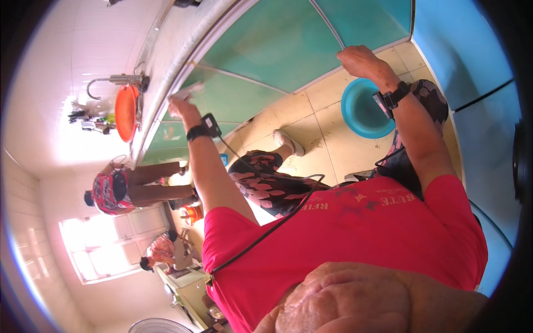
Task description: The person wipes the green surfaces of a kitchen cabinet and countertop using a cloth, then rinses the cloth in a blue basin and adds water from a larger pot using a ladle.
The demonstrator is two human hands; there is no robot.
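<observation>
My left hand (183, 109) is closed on a pale, motion-blurred cloth (189, 88). It is near the counter's front edge, by the green glass-like panels of the cabinet (237, 93). My right hand (362, 62) has its fingers curled at the lower end of a metal strip on the cabinet door's edge (329, 26); the fingertips are partly hidden. Below that hand on the floor stands a turquoise plastic basin (349, 109), partly covered by my right forearm and its wrist strap. Both wrists carry black straps with small devices.
A steel faucet (118, 80) and an orange basin (126, 113) are at the counter (166, 58). Large blue glossy panels (487, 137) bound the right. Two people (114, 185) are further back, one bent near a table (187, 279). A fan (158, 325) stands near it. Cables cross my body.
</observation>
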